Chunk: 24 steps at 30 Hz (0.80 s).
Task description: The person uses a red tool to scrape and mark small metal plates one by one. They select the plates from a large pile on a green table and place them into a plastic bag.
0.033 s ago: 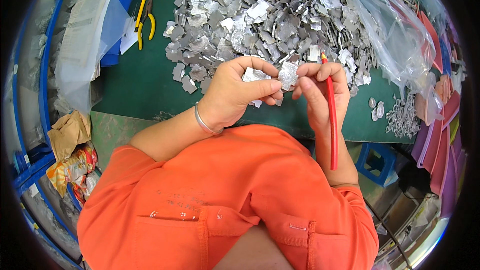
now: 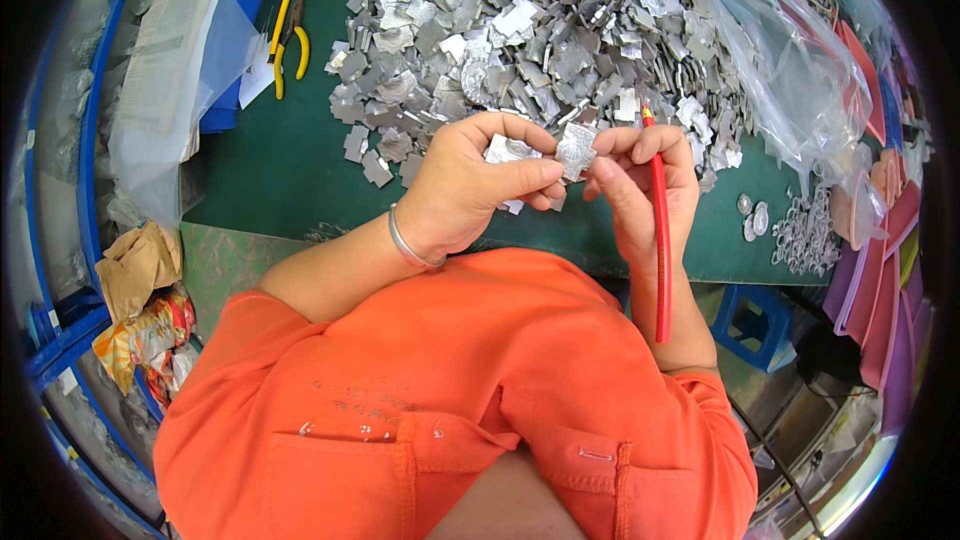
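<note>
My left hand (image 2: 485, 175) is closed round several small silvery metal plates (image 2: 508, 150). One embossed metal plate (image 2: 576, 150) stands up between my two hands, with my left thumb and fingertips close against its edge. Its other edge meets the fingertips of my right hand (image 2: 645, 180). A slim red pencil-like tool (image 2: 661, 250) with a yellowish, pointed tip is also held in the right hand, tip away from me. Just beyond both hands lies a large heap of similar flat metal plates (image 2: 540, 30) on the green tabletop (image 2: 270, 175).
Yellow-handled pliers (image 2: 288, 40) lie at the far left beside a blue bin (image 2: 225, 115). At right are a clear plastic bag (image 2: 790, 70), a pile of small metal clasps (image 2: 805, 235) and a few oval metal pieces (image 2: 753, 220). A blue stool (image 2: 750, 325) stands below the table.
My right thumb has shifted slightly left toward the embossed plate. The lower end of the red tool has swung a little to the left.
</note>
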Each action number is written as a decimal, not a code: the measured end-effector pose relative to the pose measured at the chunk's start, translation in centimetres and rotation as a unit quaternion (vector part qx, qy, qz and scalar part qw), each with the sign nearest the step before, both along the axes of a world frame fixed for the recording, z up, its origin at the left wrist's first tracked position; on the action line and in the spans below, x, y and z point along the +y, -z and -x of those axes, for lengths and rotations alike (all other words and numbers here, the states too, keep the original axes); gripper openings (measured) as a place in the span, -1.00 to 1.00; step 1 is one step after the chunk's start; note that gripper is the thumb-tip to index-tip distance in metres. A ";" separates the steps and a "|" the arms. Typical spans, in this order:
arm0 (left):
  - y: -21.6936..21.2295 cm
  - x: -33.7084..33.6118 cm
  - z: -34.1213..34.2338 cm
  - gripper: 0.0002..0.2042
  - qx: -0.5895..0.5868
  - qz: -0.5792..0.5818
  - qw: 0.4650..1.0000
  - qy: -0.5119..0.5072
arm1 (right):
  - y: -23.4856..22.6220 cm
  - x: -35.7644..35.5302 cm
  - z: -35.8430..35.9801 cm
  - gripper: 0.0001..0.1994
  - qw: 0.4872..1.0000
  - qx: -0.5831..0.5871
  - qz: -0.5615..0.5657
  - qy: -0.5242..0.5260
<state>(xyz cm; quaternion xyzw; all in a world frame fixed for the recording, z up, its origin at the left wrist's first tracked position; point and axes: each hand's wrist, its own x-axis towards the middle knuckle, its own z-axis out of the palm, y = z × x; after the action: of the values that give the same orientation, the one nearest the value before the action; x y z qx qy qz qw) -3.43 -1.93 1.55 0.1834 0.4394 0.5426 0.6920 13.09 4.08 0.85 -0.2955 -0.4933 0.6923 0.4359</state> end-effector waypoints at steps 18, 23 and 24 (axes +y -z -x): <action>-0.1 0.4 0.2 -0.83 -0.048 0.026 0.998 0.023 | 1.1 0.7 -0.2 -0.74 0.993 0.062 0.096 -0.016; -0.1 0.4 0.2 -0.80 -0.044 0.019 0.998 0.028 | 1.5 0.6 -0.2 -0.74 0.993 0.070 0.091 -0.019; -0.1 0.4 0.2 -0.80 -0.046 0.018 0.998 0.026 | 1.6 0.6 -0.1 -0.74 0.994 0.069 0.086 -0.017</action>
<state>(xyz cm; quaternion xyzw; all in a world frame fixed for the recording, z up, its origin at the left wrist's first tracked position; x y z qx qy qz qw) -3.65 -1.56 1.65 0.1567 0.4121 0.5245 0.7284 13.24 4.68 -0.75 -0.2745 -0.4056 0.7585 0.4299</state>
